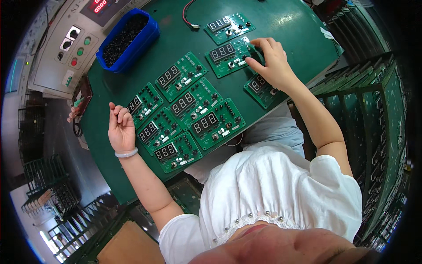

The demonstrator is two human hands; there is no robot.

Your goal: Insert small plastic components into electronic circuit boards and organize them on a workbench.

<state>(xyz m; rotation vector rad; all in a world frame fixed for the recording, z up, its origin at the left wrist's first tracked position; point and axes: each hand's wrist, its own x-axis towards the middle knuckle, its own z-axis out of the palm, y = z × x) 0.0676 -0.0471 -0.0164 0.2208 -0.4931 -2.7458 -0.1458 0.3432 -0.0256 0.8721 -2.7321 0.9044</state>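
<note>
Circuit board (pixel 223 52), green, three-digit display: lies flat on the green table (pixel 281 44), well to the right of the blue bin (pixel 151 28), which holds small black parts (pixel 127 38). Right hand (pixel 269 61) at this board's right end: thumb and fingers apart, half open, palm down, thumb tip near the small black components there. Can't tell if the tips touch or pinch anything.

Left hand (pixel 121 127) below the bin, well apart from the right hand, beside the left edge of the board cluster. Fingers loosely curled; can't tell if something small sits between them. Light bangle (pixel 126 153) on that wrist.

Other boards, relative to the bin: six similar ones (pixel 194 102) clustered below and to the right, displays facing up; another (pixel 229 26) to the far right with a white piece (pixel 236 29) on it; one more (pixel 259 92) far right and lower, partly covered by the right hand and wrist. Red-and-black wire (pixel 188 20) right of the bin. Control panel (pixel 66 66) left of it, with knobs and coloured buttons.
</note>
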